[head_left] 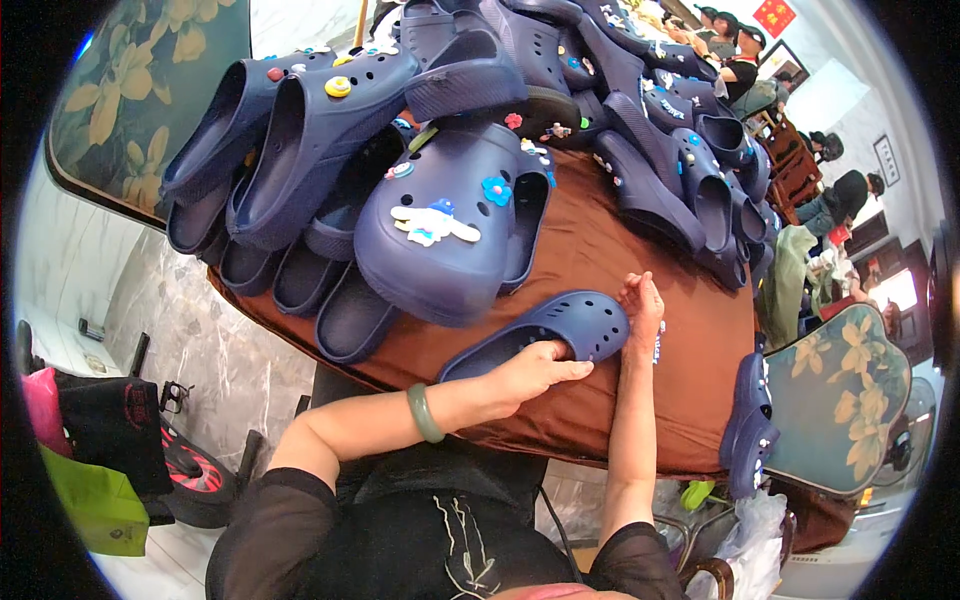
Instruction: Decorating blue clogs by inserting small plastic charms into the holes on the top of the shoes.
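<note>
A plain navy clog (592, 312) with round holes lies at the near edge of the brown-covered table. My left hand (535, 372) is closed on it, the fingertips reaching into the shoe's opening and hidden there. Beside the toe is my right hand (642, 305), its fingers stretched upward and nothing seen in them. Small white and blue pieces (658, 342) lie on the cloth just right of my right wrist. Left of the clog stands a large navy clog (425, 275), decorated with a white puppy-like charm (436, 222) and a blue flower charm (496, 191).
Several navy clogs with charms (325, 130) are heaped at the left and back. Another pile (690, 185) fills the right back, and a pair (750, 425) sits at the right edge. Patterned chair backs (835, 390) flank the brown tablecloth (570, 240). People sit far right.
</note>
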`<control>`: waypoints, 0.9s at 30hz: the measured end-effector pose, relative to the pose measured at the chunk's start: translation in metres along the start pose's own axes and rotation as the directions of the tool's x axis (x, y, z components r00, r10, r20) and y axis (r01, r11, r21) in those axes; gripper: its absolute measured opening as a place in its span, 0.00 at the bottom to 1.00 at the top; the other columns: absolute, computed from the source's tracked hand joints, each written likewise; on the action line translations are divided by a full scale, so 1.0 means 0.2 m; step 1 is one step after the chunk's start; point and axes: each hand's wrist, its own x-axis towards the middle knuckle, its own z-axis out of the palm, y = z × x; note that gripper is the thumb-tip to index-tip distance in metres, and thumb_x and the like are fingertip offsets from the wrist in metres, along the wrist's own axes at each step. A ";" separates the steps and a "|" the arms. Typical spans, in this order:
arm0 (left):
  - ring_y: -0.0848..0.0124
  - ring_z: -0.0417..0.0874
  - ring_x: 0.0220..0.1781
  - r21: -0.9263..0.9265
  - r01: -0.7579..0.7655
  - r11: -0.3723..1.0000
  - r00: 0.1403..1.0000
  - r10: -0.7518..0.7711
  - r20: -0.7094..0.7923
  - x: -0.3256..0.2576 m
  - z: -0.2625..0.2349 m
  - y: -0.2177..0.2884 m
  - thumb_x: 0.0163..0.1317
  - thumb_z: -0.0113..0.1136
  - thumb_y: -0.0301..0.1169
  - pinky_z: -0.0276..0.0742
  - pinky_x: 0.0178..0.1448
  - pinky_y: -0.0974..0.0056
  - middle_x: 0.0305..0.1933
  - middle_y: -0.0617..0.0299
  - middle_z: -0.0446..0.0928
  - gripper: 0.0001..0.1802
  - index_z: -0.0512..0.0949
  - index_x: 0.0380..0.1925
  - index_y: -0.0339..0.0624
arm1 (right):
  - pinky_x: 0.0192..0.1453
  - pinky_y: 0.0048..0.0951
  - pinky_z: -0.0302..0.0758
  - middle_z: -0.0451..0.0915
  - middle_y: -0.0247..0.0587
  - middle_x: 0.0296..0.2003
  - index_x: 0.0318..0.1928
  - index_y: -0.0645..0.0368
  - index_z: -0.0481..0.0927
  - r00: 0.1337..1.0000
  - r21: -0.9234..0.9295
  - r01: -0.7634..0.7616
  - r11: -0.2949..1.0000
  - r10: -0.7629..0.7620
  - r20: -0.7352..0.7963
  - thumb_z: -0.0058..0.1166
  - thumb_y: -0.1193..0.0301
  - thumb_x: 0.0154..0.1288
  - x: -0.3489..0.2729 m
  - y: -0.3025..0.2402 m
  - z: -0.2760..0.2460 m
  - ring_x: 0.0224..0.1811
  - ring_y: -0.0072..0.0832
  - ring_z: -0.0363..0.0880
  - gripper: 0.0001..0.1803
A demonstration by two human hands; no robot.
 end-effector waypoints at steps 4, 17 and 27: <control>0.71 0.65 0.61 -0.027 0.099 0.995 0.995 -0.098 0.031 0.06 0.03 0.02 0.61 0.59 0.37 0.55 0.68 0.66 0.61 0.61 0.66 0.32 0.63 0.61 0.31 | 0.31 0.19 0.69 0.77 0.28 0.28 0.33 0.56 0.78 0.998 -0.078 -0.026 0.997 0.021 -0.058 0.51 0.59 0.67 0.01 0.00 -0.06 0.26 0.15 0.70 0.14; 0.75 0.73 0.46 0.130 0.105 0.986 0.983 -0.083 -0.164 0.09 0.02 -0.04 0.55 0.58 0.27 0.66 0.57 0.67 0.42 0.66 0.74 0.13 0.74 0.42 0.39 | 0.32 0.18 0.66 0.75 0.27 0.24 0.27 0.56 0.78 0.990 -0.307 0.123 0.944 -0.095 0.105 0.48 0.60 0.68 -0.01 -0.01 -0.04 0.26 0.14 0.70 0.16; 0.72 0.69 0.57 0.576 0.032 0.817 0.997 0.018 -0.081 -0.03 -0.06 0.04 0.66 0.50 0.32 0.62 0.63 0.66 0.55 0.61 0.71 0.20 0.68 0.56 0.34 | 0.36 0.21 0.71 0.78 0.30 0.28 0.39 0.62 0.79 0.964 -0.740 0.139 0.658 -0.260 -0.049 0.53 0.66 0.64 0.02 -0.29 -0.64 0.29 0.15 0.72 0.11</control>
